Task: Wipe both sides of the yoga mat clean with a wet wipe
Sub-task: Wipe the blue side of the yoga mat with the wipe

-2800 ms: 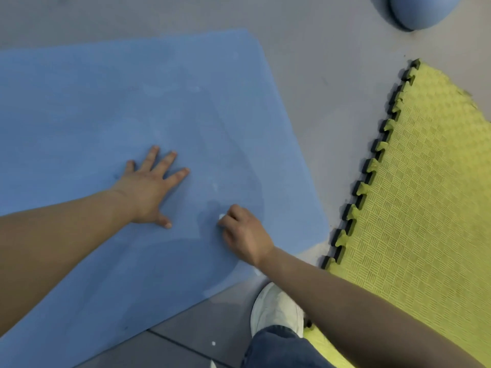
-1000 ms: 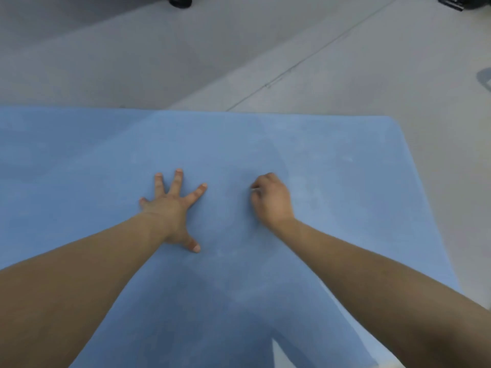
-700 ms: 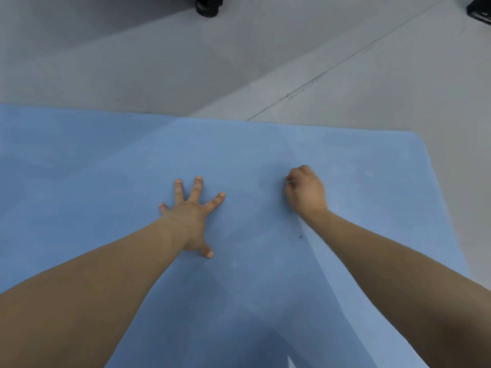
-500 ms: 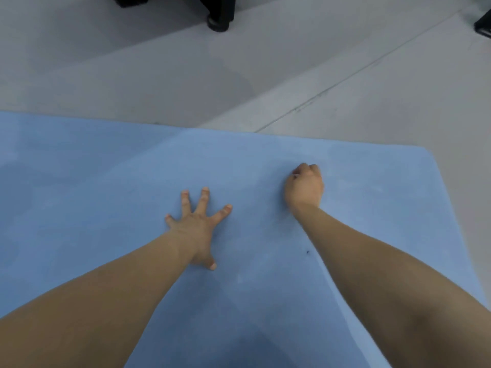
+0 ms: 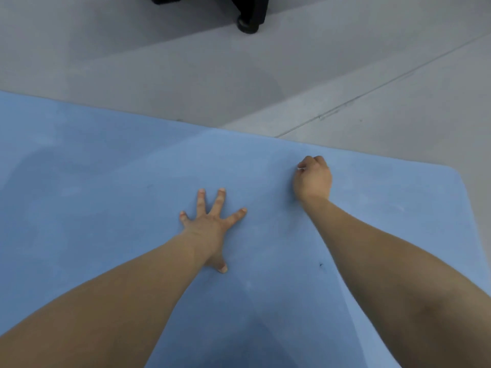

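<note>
The blue yoga mat [image 5: 106,208] lies flat on the grey floor and fills most of the view. My left hand [image 5: 210,227] presses on it palm down, fingers spread. Further out and to the right, my right hand [image 5: 313,179] is a fist pressed on the mat near its far edge. A sliver of the white wet wipe [image 5: 301,170] shows under the curled fingers; the remainder of the wipe is hidden in the fist. A small dark speck [image 5: 321,265] sits on the mat beside my right forearm.
Grey floor [image 5: 345,75] with a seam line lies beyond the mat's far edge. A black furniture leg with a caster [image 5: 249,19] stands at the top centre. The mat's rounded far right corner [image 5: 455,172] is in view.
My right hand has slid the wipe away from me towards the mat's far edge. My left hand has stayed pressed flat. The view has tilted up, showing more floor and the black caster.
</note>
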